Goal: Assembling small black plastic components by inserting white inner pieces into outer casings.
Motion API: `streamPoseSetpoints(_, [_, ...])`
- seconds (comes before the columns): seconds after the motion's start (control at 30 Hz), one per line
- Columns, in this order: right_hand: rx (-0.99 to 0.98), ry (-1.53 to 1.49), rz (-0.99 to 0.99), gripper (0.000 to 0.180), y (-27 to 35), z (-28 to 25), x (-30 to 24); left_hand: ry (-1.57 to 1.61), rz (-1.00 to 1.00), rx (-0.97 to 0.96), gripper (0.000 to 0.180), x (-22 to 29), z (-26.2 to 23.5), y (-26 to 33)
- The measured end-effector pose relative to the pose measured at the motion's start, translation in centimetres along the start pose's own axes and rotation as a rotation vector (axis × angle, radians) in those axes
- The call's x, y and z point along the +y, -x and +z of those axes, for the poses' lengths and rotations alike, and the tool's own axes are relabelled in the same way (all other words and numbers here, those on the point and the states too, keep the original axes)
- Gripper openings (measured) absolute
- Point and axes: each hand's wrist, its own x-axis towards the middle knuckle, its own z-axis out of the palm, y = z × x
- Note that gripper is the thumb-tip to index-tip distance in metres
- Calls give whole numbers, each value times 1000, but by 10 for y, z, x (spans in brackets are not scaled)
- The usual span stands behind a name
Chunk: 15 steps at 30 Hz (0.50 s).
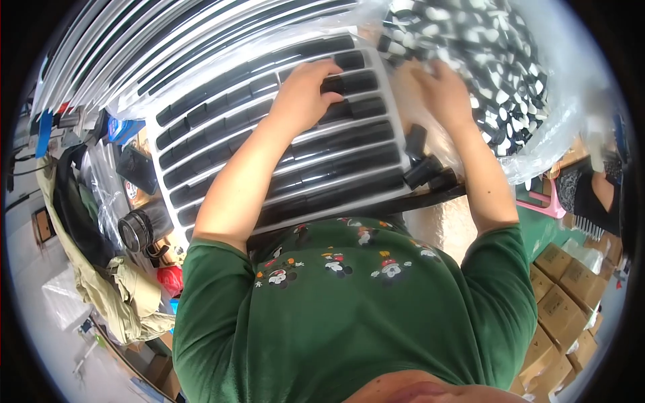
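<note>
A white tray (396, 144) lies in front of me, holding rows of glossy black cylindrical caps (346, 138). My left hand (302, 94) is over the tray's upper right part. Its thumb and fingers are bent around the end of a black cap (353, 82) in one row. My right hand (443, 94) is just right of the tray, beside a clear plastic bag full of loose black-and-white pieces (497, 87). Motion smears its fingers, so whether it holds anything is unclear. Several loose black caps (422, 171) lie by the tray's lower right corner.
Long white-edged trays (181, 40) are stacked at the far left. Left of the tray are a roll of dark tape (134, 230) and a beige garment (131, 295). A pink plastic frame (547, 201) and cardboard boxes (564, 309) are at the right.
</note>
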Motion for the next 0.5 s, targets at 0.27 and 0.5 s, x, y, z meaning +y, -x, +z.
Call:
streamPoseSetpoints(0.27, [187,-284,108,32,9,-14,-4,-281,-42,-302,34,-35,-75,39])
streamPoseSetpoints(0.5, [48,-1231,596,35,14,-41,-55,-418,67,-325,37,-31,-84,49])
